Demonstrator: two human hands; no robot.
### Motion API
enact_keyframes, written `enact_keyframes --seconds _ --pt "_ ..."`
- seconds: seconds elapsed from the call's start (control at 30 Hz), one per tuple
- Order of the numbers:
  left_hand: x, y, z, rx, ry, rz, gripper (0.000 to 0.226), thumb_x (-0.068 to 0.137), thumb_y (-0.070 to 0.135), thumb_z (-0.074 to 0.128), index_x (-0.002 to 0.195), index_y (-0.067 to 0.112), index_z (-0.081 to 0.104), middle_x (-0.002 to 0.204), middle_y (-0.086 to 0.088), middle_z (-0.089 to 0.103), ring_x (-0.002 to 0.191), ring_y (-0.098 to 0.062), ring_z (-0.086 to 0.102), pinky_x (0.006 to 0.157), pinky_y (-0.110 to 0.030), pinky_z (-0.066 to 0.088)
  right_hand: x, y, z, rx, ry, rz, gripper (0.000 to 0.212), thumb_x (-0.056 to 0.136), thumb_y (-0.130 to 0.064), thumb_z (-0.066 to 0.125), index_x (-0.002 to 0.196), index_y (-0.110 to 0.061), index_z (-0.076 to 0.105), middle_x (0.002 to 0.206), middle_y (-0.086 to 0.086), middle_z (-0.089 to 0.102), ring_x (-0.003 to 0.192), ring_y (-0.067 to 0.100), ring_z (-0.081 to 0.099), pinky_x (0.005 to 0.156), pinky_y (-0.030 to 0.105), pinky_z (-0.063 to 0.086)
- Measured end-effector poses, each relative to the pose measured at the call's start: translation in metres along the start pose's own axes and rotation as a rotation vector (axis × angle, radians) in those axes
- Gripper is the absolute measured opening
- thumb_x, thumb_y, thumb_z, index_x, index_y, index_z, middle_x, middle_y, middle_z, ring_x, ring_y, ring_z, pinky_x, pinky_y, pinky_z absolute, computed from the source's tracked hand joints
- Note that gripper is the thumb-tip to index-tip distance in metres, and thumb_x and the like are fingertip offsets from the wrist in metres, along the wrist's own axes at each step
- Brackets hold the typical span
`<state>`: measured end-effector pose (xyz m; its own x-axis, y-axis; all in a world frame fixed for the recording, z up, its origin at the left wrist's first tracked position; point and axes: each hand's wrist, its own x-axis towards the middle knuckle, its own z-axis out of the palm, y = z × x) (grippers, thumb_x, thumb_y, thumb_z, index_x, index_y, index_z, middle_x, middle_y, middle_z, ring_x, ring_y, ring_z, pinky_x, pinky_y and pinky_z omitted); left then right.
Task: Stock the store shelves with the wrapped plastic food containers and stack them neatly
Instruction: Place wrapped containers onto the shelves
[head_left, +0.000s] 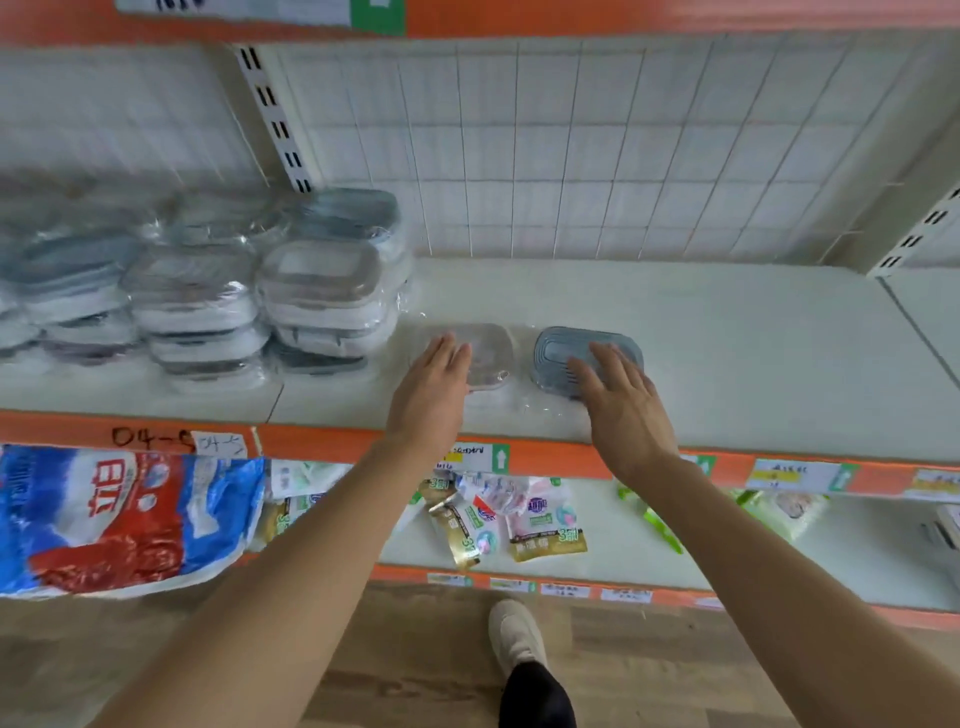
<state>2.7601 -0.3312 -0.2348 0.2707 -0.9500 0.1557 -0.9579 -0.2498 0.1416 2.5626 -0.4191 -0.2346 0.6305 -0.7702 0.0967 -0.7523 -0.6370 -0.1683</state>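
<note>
Two wrapped plastic containers lie side by side on the white shelf. The one with a pale beige lid is on the left and the one with a grey-blue lid is on the right. My left hand reaches with straight fingers over the left edge of the beige-lidded container. My right hand lies flat with spread fingers on the near right part of the grey-blue one. Stacks of wrapped containers fill the shelf's left side.
A white grid panel backs the shelf. The orange shelf edge carries price labels. Below it sit a blue and red bag and small packets. My shoe stands on the wooden floor.
</note>
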Motion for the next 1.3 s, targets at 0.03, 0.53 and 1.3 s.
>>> enact_keyframes --seconds 0.03,0.53,1.3 --pt "0.009 -0.002 0.0 -0.015 0.002 0.009 0.051 0.1 0.008 0.042 0.147 0.005 0.025 0.156 -0.014 0.02 0.145 -0.024 0.015 0.115 -0.028 0.016 0.009 0.003 -0.003 0.019 0.009 0.0 0.056 0.093 0.0 0.04 0.146 -0.016 0.029 0.154 0.015 0.017 0.141 0.033 0.019 0.113 0.034 0.016" --pt "0.09 -0.013 0.015 -0.025 -0.008 -0.011 0.047 0.101 0.009 0.038 0.146 0.005 0.026 0.157 -0.012 0.016 0.146 -0.022 0.011 0.114 -0.032 0.02 0.093 0.034 0.01 -0.047 -0.012 -0.026 0.052 0.101 -0.015 0.032 0.15 -0.022 0.016 0.158 0.002 0.011 0.146 0.018 0.004 0.116 0.027 0.005" --pt "-0.105 0.013 -0.212 0.029 -0.095 0.234 0.02 0.093 0.018 0.047 0.1 0.01 0.063 0.099 -0.005 0.064 0.093 -0.024 0.059 0.076 -0.036 0.049 -0.092 -0.096 -0.198 -0.112 -0.089 -0.268 0.039 0.097 -0.033 0.046 0.132 -0.016 0.044 0.131 0.003 0.047 0.115 0.024 0.05 0.086 0.035 0.046"
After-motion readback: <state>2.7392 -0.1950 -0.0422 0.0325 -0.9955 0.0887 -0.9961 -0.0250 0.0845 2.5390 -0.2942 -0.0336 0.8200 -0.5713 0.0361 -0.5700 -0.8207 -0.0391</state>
